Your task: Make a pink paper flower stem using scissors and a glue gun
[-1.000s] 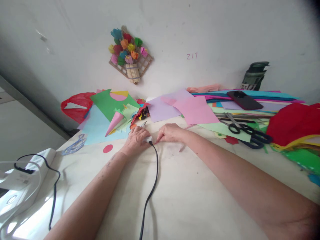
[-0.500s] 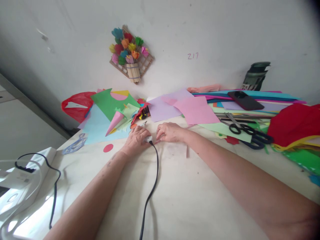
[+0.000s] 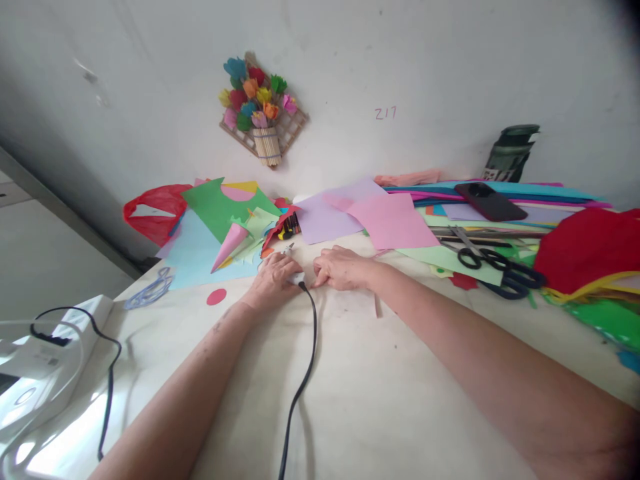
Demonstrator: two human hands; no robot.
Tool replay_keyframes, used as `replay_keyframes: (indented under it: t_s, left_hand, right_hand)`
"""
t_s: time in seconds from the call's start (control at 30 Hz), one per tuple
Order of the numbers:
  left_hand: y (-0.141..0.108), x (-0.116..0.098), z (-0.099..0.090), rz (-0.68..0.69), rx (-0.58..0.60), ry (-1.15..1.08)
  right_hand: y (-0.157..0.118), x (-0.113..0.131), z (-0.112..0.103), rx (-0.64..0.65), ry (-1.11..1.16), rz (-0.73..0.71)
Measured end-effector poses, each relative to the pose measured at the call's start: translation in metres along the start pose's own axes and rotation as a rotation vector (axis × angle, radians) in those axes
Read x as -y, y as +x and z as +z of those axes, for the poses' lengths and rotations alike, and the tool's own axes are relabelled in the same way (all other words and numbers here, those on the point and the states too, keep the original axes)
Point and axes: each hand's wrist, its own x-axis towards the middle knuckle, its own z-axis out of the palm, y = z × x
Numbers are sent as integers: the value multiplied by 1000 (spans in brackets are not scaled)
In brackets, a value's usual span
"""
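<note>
My left hand is wrapped round a white glue gun on the table; its pale tip shows above my fingers, and a black cord runs from it toward me. Just to the right, my right hand is closed, thumb and fingers pressed together low over the tabletop. Whatever it pinches is too small to make out. Below that wrist a thin pinkish paper strip sticks out. A red paper circle lies left of my left hand.
Pink paper, a pink cone and green paper lie behind my hands. Scissors, a phone and a bottle are at right. A power strip stands at left.
My right hand has turned slightly, its fingertips a little lower on the table. The paper strip under that wrist has shifted slightly right. My left hand stays on the glue gun.
</note>
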Motion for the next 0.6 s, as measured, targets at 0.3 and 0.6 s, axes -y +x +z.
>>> replay_keyframes:
  t_s: [0.3,0.6]
  left_hand:
    - [0,7,-20,48,72,-99]
    - [-6,10,-32,26,122,-44]
  right_hand:
    - [-2,9,-7,25,-62,28]
    - [0,10,-5,23,-94,49]
